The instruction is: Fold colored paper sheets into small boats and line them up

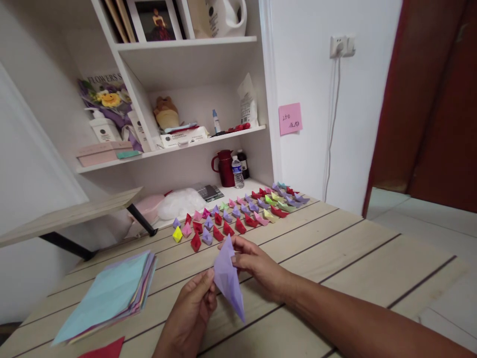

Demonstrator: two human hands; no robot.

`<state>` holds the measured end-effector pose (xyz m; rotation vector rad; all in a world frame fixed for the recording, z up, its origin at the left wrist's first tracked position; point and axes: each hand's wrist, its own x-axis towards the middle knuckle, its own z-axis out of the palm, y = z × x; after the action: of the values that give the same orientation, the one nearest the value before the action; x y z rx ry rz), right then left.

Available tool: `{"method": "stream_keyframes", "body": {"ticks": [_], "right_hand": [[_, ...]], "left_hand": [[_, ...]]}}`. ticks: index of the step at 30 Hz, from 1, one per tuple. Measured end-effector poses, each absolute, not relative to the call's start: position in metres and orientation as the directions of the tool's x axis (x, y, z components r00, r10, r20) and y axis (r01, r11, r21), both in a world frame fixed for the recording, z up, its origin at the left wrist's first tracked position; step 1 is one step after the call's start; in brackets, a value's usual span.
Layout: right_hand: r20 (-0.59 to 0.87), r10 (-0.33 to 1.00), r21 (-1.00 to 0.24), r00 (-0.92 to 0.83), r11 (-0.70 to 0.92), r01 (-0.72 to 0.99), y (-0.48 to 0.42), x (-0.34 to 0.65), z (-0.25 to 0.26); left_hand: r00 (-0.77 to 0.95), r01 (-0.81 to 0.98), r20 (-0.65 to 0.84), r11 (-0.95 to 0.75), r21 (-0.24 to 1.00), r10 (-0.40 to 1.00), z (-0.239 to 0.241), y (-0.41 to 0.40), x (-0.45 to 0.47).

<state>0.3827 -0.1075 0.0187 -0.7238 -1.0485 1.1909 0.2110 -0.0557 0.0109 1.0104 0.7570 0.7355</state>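
A folded purple paper (pixel 228 276), pointed at both ends, is held above the table between my two hands. My left hand (pixel 194 303) pinches its left edge between thumb and fingers. On the other side, my right hand (pixel 255 266) grips the paper near its upper part, some fingertips hidden behind it. Beyond my hands stand rows of small folded paper boats (pixel 240 225) in red, purple, pink, yellow and green. To the left lies a stack of coloured paper sheets (pixel 106 293), light blue on top. Part of a red sheet (pixel 104 349) shows at the bottom edge.
A small raised shelf (pixel 74 214) with black legs stands at the table's left. Behind the table (pixel 335 258) are white shelves with a dark red jug (pixel 225 169), a water bottle (pixel 237 173) and a white plastic bag (pixel 181 203). A pink note (pixel 290 119) is on the wall.
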Motion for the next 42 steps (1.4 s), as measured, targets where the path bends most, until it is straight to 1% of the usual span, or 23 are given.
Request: {"method": "stream_keyframes", "body": {"ticks": [6,14,23,27,31,35,38,42], "right_hand": [[0.233,0.971,-0.906,0.058,0.238,-0.349,-0.106,0.384,0.018],[0.186,0.982,-0.936,-0.011,0.174,-0.305,-0.106,0.378,0.008],[0.204,0.978,-0.955,-0.041,0.19,-0.226,-0.105,0.374,0.005],[0.228,0.972,-0.961,-0.054,0.216,-0.17,-0.106,0.375,0.002],[0.234,0.97,-0.972,-0.069,0.232,-0.038,-0.106,0.376,-0.002],[0.249,0.967,-0.954,-0.058,0.255,0.16,-0.104,0.378,-0.006],[0.276,0.961,-0.909,-0.03,0.271,0.317,-0.104,0.379,-0.007],[0.315,0.949,-0.815,-0.02,0.282,0.506,-0.105,0.381,-0.011]], "left_hand": [[0.478,-0.088,-0.166,0.235,0.968,0.862,0.013,-0.053,0.207],[0.498,-0.008,-0.141,0.166,0.986,0.856,0.01,-0.054,0.209],[0.538,0.056,-0.122,0.109,0.992,0.834,0.009,-0.056,0.21],[0.559,0.129,-0.105,0.038,0.991,0.822,0.007,-0.055,0.213],[0.575,0.29,-0.094,-0.095,0.952,0.813,0.002,-0.053,0.218],[0.527,0.466,0.012,-0.3,0.832,0.85,-0.001,-0.054,0.22],[0.52,0.563,0.063,-0.398,0.724,0.852,0.0,-0.056,0.218],[0.531,0.631,0.067,-0.448,0.634,0.844,0.002,-0.055,0.213]]}}
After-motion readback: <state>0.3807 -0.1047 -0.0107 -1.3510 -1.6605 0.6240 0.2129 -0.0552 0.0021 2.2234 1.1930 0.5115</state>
